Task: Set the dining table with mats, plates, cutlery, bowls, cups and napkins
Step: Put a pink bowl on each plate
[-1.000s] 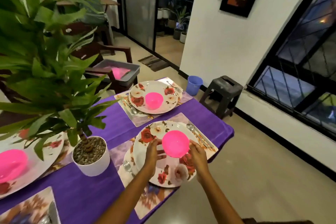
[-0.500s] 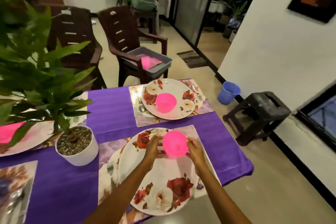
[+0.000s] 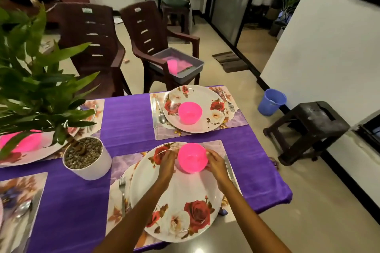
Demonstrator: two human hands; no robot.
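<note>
A pink bowl (image 3: 192, 157) sits on the far part of the near floral plate (image 3: 178, 197). My left hand (image 3: 167, 160) holds its left side and my right hand (image 3: 216, 162) holds its right side, fingers curved round the wall. The plate lies on a patterned mat (image 3: 123, 162) with a fork (image 3: 122, 191) to its left and a knife (image 3: 230, 168) to its right. Behind it a second plate (image 3: 207, 96) carries another pink bowl (image 3: 190, 113), with a spoon (image 3: 161, 116) and a fork (image 3: 227, 99) beside it.
A potted plant in a white pot (image 3: 87, 160) stands at the left on the purple cloth (image 3: 127, 117). A third plate with a pink bowl (image 3: 20, 142) lies behind its leaves. A grey bin (image 3: 185, 68) with pink cups and napkins rests on a brown chair (image 3: 144, 33). A stool (image 3: 308, 129) and a blue bucket (image 3: 271, 101) stand at the right.
The view has swung left and tilted, bringing the chairs into sight. Both hands have stayed on the pink bowl, which now rests low on the near plate.
</note>
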